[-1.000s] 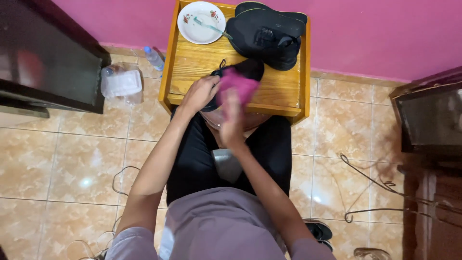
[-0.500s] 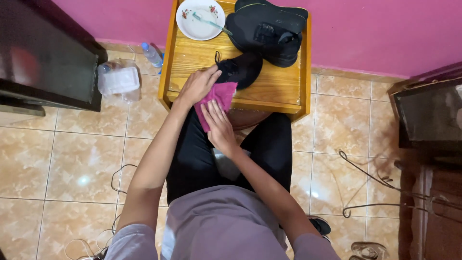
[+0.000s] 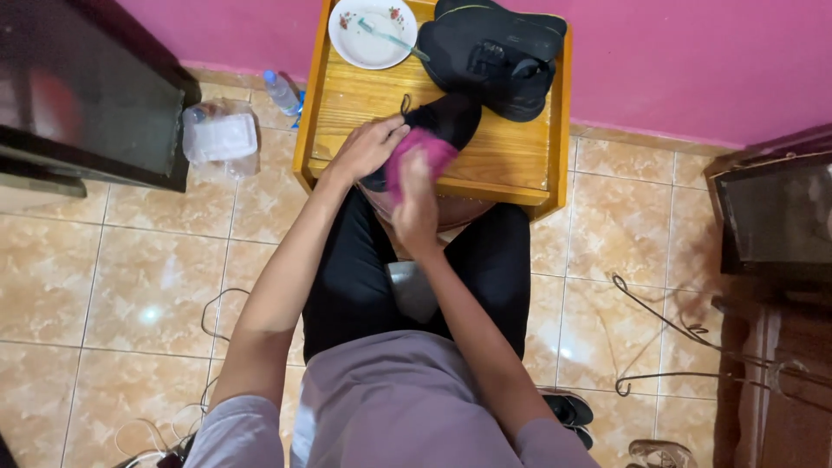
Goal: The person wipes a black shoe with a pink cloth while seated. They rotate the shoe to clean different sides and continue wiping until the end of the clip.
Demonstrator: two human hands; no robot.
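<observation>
I sit at a small wooden table (image 3: pixel 518 185). My left hand (image 3: pixel 367 147) grips the near end of a black shoe (image 3: pixel 452 120) that lies on the table's front part. My right hand (image 3: pixel 416 204) holds a pink cloth (image 3: pixel 423 152) and presses it against that shoe, just right of my left hand. Another black shoe (image 3: pixel 498 50) lies at the table's back right. At the back left stands a white plate (image 3: pixel 357 42) with a toothbrush (image 3: pixel 392 37) on it.
A plastic bottle (image 3: pixel 282 91) and a clear bag with a white container (image 3: pixel 220 135) lie on the tiled floor left of the table. Dark furniture (image 3: pixel 78 87) stands at the left, a dark cabinet (image 3: pixel 771 217) at the right. Cables (image 3: pixel 659 322) trail on the floor.
The pink cloth in my right hand slid down off the table edge toward my lap, then back up onto the black shoe. My left hand stayed on the shoe.
</observation>
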